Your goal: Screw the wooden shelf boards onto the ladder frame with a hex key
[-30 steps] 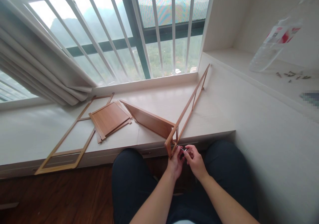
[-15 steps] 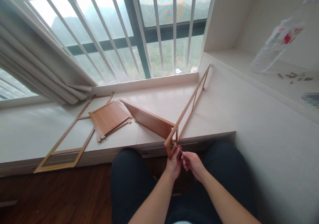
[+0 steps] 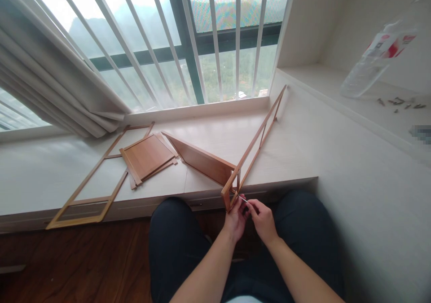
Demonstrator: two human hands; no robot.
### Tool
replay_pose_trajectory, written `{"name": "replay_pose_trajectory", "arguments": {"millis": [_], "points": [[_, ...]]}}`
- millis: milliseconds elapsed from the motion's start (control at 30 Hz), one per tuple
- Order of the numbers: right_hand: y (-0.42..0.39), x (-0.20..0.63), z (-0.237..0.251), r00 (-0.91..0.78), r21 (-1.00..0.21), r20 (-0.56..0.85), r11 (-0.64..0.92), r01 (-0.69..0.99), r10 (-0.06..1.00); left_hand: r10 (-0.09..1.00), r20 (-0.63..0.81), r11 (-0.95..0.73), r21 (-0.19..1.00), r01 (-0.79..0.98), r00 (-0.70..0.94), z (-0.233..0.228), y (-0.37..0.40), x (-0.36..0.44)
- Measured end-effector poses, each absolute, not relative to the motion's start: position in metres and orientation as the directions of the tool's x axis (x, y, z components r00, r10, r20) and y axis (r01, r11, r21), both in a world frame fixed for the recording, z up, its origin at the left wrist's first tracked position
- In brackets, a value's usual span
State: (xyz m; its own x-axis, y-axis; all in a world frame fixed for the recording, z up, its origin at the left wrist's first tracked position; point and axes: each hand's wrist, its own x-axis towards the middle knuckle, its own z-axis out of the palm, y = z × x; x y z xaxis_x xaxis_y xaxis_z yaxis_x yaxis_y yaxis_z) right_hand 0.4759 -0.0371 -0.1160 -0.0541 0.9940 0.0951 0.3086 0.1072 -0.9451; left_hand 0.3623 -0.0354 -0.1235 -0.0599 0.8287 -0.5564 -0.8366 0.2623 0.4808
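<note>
Lower centre of frame: both hands meet at the near end of a standing wooden frame (image 3: 251, 148), which runs from the surface's front edge toward the upper right.

Left hand (image 3: 235, 220): fingers curled against the frame's bottom corner, steadying it.

Right hand (image 3: 262, 220): fingertips pinched on a thin metal tool (image 3: 243, 199), its tip at the frame corner. Too small to tell what kind of tool.

A brown panel (image 3: 204, 161) stands on edge, joined to the frame at that corner.

Surface (image 3: 50, 182), left of centre: 1 flat wooden frame (image 3: 96, 182) with a stack of small boards (image 3: 148, 157) lying on it.

Upper right: shelf (image 3: 353, 101) with a clear plastic bottle (image 3: 373, 63) and loose screws (image 3: 400, 103) just beside it.

Dark trousers across the bottom of the frame.
</note>
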Motion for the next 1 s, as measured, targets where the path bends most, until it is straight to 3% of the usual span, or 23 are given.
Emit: {"name": "replay_pose_trajectory", "arguments": {"millis": [167, 667, 800, 1000], "points": [[-0.038, 0.478, -0.121, -0.052, -0.9, 0.206, 0.21, 0.381, 0.977, 0.828, -0.56, 0.282, 0.468, -0.838, -0.034, -0.124, -0.037, 0.363], [-0.038, 0.475, -0.119, -0.035, -0.905, 0.199, 0.198, 0.376, 0.979, 0.836, -0.548, 0.291, 0.472, -0.832, -0.019, -0.128, -0.039, 0.361], [-0.038, 0.474, -0.118, -0.005, -0.948, 0.122, 0.118, 0.297, 0.993, 0.843, -0.537, 0.282, 0.489, -0.826, -0.029, -0.124, -0.038, 0.362], [-0.035, 0.47, -0.118, -0.02, -0.989, -0.138, -0.137, 0.048, 0.99, 0.854, -0.518, 0.259, 0.508, -0.822, -0.051, -0.117, -0.036, 0.365]]}}
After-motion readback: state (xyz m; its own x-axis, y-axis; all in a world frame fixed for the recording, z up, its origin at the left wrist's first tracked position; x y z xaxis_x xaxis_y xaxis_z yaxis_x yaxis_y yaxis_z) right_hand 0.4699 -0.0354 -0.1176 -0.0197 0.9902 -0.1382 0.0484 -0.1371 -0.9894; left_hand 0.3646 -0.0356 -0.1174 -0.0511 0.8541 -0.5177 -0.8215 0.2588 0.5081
